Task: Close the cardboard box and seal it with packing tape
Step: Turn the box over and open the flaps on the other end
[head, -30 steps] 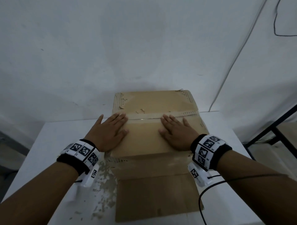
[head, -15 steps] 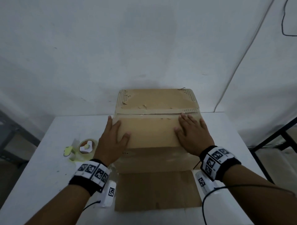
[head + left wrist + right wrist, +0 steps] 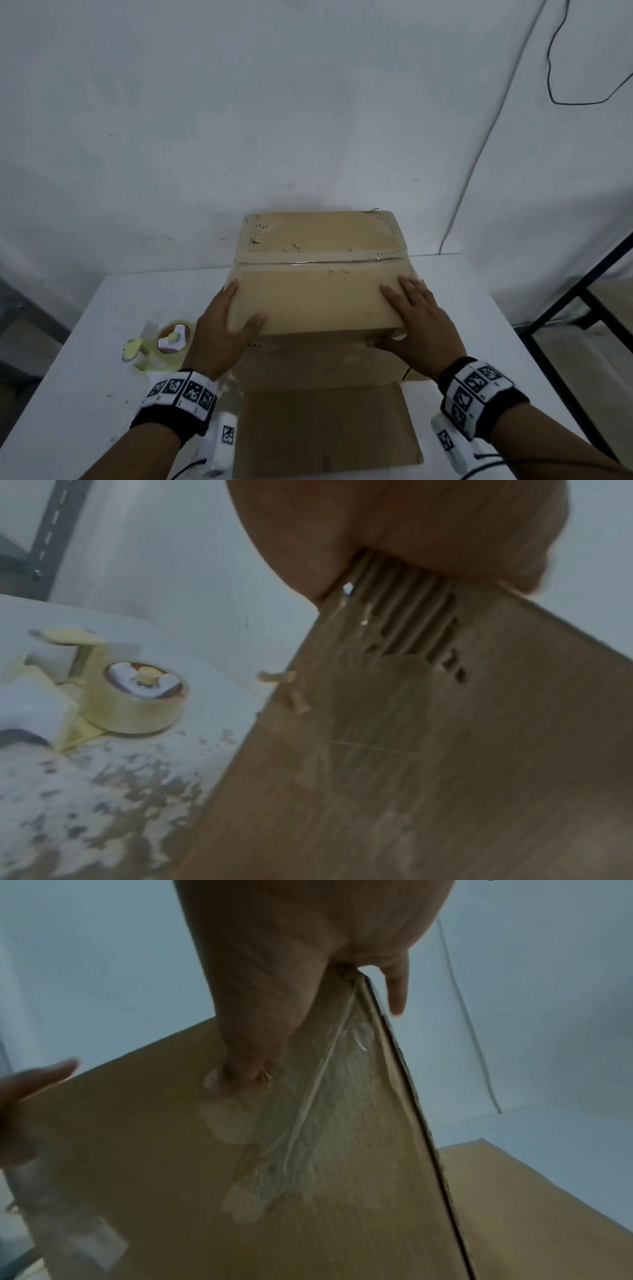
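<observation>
The brown cardboard box (image 3: 318,301) stands on the white table (image 3: 85,377) with its top flaps down and a clear tape strip (image 3: 322,262) along the seam. My left hand (image 3: 222,329) lies on the near left corner, thumb on top and fingers straight down the left side. On the near right corner rests my right hand (image 3: 418,322), fingers flat on top and thumb against the front face. In the right wrist view the thumb (image 3: 246,1056) presses the box (image 3: 171,1150) beside old tape residue. A yellow tape dispenser (image 3: 169,342) (image 3: 137,696) sits on the table left of the box (image 3: 411,750).
A flat cardboard sheet (image 3: 325,428) lies under the box's front, toward me. A black metal frame (image 3: 565,308) stands off the table's right edge. The white wall is close behind the box, with a cable (image 3: 479,154) hanging on it. Paint is flaked on the tabletop near my left wrist.
Both hands have slid from the middle of the taped seam outward and back to the near corners of the box. The tape dispenser has come into view at the left.
</observation>
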